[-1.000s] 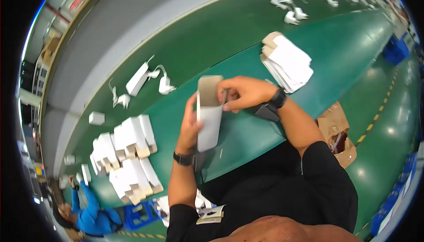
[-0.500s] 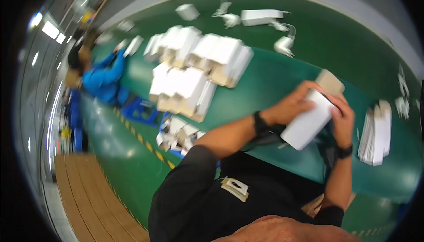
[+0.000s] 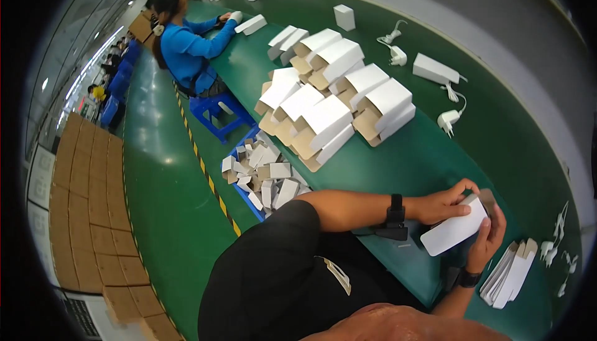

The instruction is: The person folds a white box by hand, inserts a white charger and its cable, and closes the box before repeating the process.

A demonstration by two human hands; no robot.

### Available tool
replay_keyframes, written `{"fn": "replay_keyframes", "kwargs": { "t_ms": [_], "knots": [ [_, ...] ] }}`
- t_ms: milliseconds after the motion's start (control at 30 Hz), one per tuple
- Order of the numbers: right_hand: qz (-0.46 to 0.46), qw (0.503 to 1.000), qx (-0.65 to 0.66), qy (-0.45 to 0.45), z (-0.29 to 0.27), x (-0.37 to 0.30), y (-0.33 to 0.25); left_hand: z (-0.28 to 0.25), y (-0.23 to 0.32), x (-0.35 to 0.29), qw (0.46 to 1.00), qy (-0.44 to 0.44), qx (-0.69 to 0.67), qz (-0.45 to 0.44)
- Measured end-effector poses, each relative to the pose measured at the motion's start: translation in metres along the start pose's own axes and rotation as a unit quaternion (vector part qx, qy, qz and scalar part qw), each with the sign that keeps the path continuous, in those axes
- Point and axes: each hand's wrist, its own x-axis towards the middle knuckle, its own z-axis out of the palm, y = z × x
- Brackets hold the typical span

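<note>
A white cardboard box (image 3: 453, 228) with a brown inner flap at its far end is between my hands, over the near part of the green table (image 3: 423, 167). My left hand (image 3: 443, 205) grips its upper left side, thumb on the white face and fingers at the flap end. From the right, my right hand (image 3: 486, 241) holds the same end, its fingers around the edge by the flap. Beside my right hand lies a stack of flat, unfolded white boxes (image 3: 510, 272).
Several open white boxes (image 3: 329, 117) stand piled left of centre. A blue crate (image 3: 249, 201) of small white boxes sits beside the table. White plug adapters with cables (image 3: 448, 120) lie along the far side. A co-worker in blue (image 3: 193, 46) sits at the far left.
My view has swung, so the table and piled boxes sit further right in the picture. Both hands keep hold of the box; its brown flap now shows less, partly behind my fingers.
</note>
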Motion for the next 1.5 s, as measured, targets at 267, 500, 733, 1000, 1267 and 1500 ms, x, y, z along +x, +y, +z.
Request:
{"fn": "replay_keyframes", "kwargs": {
  "t_ms": [267, 500, 733, 1000, 1267, 1500],
  "knots": [
    [-0.088, 0.989, -0.113, -0.046, -0.009, 0.000, -0.001, 0.005, -0.004, 0.004, 0.999, 0.017, -0.042, 0.012],
    [-0.063, 0.995, -0.047, -0.054, -0.018, 0.004, 0.010, 0.007, -0.006, 0.001, 0.992, 0.008, 0.109, 0.061],
    [-0.050, 0.996, -0.057, -0.055, -0.015, 0.007, 0.003, 0.008, 0.005, -0.003, 0.983, 0.004, 0.170, 0.072],
    [-0.017, 0.998, -0.052, -0.029, -0.017, 0.005, 0.008, 0.009, 0.013, -0.006, 0.971, -0.013, 0.224, 0.081],
    [0.035, 0.997, -0.058, -0.035, -0.029, 0.006, 0.028, 0.008, 0.012, -0.008, 0.974, -0.012, 0.211, 0.082],
    [0.121, 0.983, 0.121, -0.070, -0.053, 0.003, 0.039, 0.002, -0.010, 0.001, 0.947, 0.016, 0.258, 0.190]
  ]
}}
